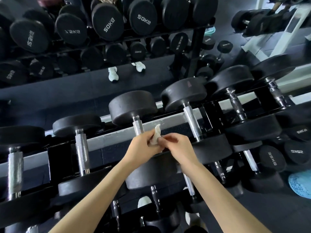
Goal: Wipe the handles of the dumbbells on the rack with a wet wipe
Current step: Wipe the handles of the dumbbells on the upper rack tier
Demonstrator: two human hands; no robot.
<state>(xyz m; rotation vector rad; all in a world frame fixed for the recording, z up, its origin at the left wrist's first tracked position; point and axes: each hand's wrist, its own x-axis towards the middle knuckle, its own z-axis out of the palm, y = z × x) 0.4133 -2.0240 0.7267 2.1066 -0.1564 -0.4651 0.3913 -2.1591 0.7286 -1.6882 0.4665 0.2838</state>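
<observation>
A person's left hand and right hand pinch a crumpled white wet wipe just beside a knurled steel dumbbell handle; slack fingers could drop it.

Dumbbells lie side by side along the top tier of the rack, handles running front to back. Over the near end of the middle dumbbell's handle, the left hand meets the right hand, the wet wipe pinched between them. Neighbouring handles flank it left and right. Lower-tier dumbbells sit below, to the right. A mirror stands behind the rack.
</observation>
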